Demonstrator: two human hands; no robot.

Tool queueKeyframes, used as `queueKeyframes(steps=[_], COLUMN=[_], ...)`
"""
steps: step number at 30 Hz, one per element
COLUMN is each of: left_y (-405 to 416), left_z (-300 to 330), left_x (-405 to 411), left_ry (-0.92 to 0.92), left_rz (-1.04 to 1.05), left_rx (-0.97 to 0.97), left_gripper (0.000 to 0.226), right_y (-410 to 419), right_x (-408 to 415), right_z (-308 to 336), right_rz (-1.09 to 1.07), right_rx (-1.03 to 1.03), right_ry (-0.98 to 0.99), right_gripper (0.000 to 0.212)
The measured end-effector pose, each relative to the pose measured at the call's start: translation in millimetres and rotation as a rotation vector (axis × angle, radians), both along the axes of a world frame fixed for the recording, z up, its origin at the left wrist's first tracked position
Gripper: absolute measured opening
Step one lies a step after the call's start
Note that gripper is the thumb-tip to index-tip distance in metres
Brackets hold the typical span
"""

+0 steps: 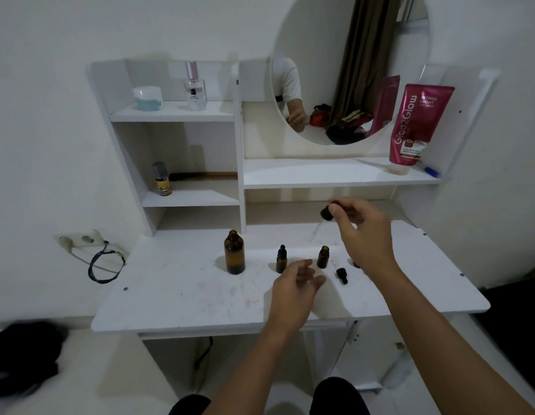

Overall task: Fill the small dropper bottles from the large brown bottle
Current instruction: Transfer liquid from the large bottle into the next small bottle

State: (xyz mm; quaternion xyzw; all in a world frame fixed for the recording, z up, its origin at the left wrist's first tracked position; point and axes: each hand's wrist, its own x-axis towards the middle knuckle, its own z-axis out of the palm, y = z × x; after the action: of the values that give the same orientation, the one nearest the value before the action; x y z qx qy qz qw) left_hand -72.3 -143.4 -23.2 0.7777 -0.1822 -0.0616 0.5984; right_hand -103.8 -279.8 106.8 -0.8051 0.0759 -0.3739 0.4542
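Observation:
The large brown bottle (234,252) stands uncapped on the white vanity top (176,289). To its right stands a small brown bottle with a black dropper cap (281,259), then a small uncapped brown bottle (323,257). A loose black dropper cap (342,275) lies beside the uncapped one. My right hand (362,232) is raised above the small bottles and pinches a black dropper (326,213) whose glass tube hangs down. My left hand (293,290) hovers with fingers apart just in front of the capped small bottle, holding nothing.
Shelves behind hold a jar (148,98), a perfume bottle (195,86), a small spray can (162,178), a comb and a pink tube (417,127). A round mirror (350,70) hangs above. A wall socket with a cable (103,262) is at left.

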Motion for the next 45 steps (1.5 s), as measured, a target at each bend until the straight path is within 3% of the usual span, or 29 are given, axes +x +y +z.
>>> queueKeyframes(steps=[3,7,11,15,17,26,33,45], left_y=[38.1,87.8,114.6,118.5,115.7,110.2,111.7,111.3], left_z=[6.4,12.8,12.5,3.9,0.8,-1.4,-2.8,-3.5], left_x=[-2.2,10.4,32.2,57.0,64.3,69.7,71.0,70.8], left_ry=[-0.015,-0.077,-0.074,0.005,0.012,-0.038,-0.063,-0.043], left_rz=[0.06,0.305,0.481,0.375,0.346,0.382,0.387,0.39], left_rx=[-0.101,-0.165,-0.161,-0.071,-0.069,-0.015,0.01,0.034], left_gripper=[0.028,0.014,0.03,0.063,0.069,0.047,0.047,0.046], right_y=[21.7,53.8,79.7,94.3,97.7,106.2,115.6,124.2], right_x=[11.9,32.0,50.0,64.7,69.8,85.5,95.1,103.1], right_z=[2.2,5.2,8.6,12.8,13.7,5.7,-10.5,-33.7], right_rz=[0.083,0.175,0.247,0.266,0.265,0.26,0.275,0.207], right_rx=[0.065,0.187,0.223,0.191,0.183,0.07,-0.108,-0.161], right_ry=[0.009,0.012,0.008,-0.01,-0.003,0.007,0.086,0.124], right_gripper=[0.014,0.019,0.016,0.015,0.015,0.015,0.014,0.006])
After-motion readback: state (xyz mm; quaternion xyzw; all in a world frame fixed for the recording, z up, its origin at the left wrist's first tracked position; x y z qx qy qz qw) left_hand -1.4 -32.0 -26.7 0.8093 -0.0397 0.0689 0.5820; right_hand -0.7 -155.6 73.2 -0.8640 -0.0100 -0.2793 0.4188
